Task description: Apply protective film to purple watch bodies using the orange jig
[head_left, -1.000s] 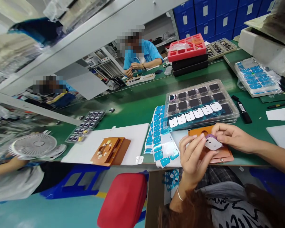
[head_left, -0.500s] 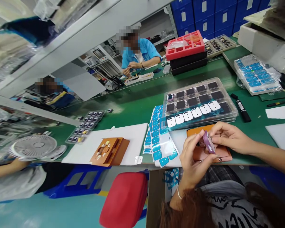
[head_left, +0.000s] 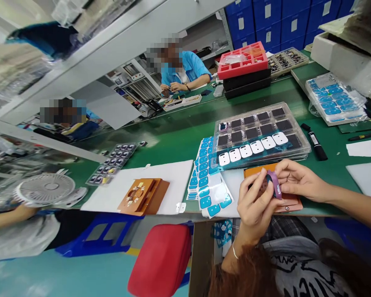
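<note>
A small purple frame-like part (head_left: 276, 185) is held upright between my two hands, its narrow side showing. My left hand (head_left: 255, 202) grips it from the left with thumb and fingers. On the other side, the fingers of my right hand (head_left: 297, 179) pinch its right edge. Beneath the hands lies an orange fixture (head_left: 289, 203) at the table's near edge. Sheets of blue stickers (head_left: 203, 181) are just to the left. Behind the hands is a clear tray (head_left: 250, 132) of dark square parts, with a strip of white stickers (head_left: 256, 147) across its front.
A second orange fixture (head_left: 142, 197) sits on a white mat (head_left: 170, 181) at the left. A black marker (head_left: 315, 142) lies right of the tray. Farther back are a red tray (head_left: 243, 68) and a person in blue (head_left: 188, 68). A red stool (head_left: 160, 260) stands below the table.
The purple part has been turned so that its narrow side faces the camera more. My left fingers have shifted further over it. My right hand has barely moved.
</note>
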The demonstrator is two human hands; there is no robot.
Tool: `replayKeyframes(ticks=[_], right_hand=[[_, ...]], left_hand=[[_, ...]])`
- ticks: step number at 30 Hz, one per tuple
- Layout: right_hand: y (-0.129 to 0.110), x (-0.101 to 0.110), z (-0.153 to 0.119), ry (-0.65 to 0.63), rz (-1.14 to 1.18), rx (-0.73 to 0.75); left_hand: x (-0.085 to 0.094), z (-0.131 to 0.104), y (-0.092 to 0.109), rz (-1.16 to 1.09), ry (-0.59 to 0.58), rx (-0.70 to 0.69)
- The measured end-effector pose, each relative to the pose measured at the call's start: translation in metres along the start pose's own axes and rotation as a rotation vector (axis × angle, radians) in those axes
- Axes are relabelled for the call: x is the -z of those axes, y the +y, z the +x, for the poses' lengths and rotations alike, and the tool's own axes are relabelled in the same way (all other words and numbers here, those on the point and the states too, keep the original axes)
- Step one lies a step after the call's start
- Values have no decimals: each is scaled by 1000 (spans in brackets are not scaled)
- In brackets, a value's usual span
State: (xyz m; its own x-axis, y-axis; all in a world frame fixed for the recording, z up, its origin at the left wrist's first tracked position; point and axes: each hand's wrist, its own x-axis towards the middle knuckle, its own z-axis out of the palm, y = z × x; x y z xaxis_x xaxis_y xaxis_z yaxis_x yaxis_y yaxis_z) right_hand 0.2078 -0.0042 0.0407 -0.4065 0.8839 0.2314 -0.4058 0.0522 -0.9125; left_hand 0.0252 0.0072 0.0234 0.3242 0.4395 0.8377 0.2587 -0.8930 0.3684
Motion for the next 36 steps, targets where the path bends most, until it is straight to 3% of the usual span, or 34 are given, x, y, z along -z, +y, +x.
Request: replayKeyframes(ticks=[6, 10, 15, 21, 30, 36], right_hand=[[-1, -1, -2, 60, 109, -84], [-3, -1, -2, 53, 322, -267], [-2, 1, -3, -14, 369, -385], [-4, 0, -3, -129, 392, -361], [-8, 1, -4, -191, 363, -372], [-6, 9, -4, -129, 139, -297]], left_hand=[[0, 0, 8, 91, 102, -73], [2, 1, 8, 2, 108, -11], [1, 5, 9, -54, 104, 30], [-1, 7, 10, -172, 109, 83], [2, 4, 6, -287, 110, 125], [5, 3, 5, -177, 94, 112]])
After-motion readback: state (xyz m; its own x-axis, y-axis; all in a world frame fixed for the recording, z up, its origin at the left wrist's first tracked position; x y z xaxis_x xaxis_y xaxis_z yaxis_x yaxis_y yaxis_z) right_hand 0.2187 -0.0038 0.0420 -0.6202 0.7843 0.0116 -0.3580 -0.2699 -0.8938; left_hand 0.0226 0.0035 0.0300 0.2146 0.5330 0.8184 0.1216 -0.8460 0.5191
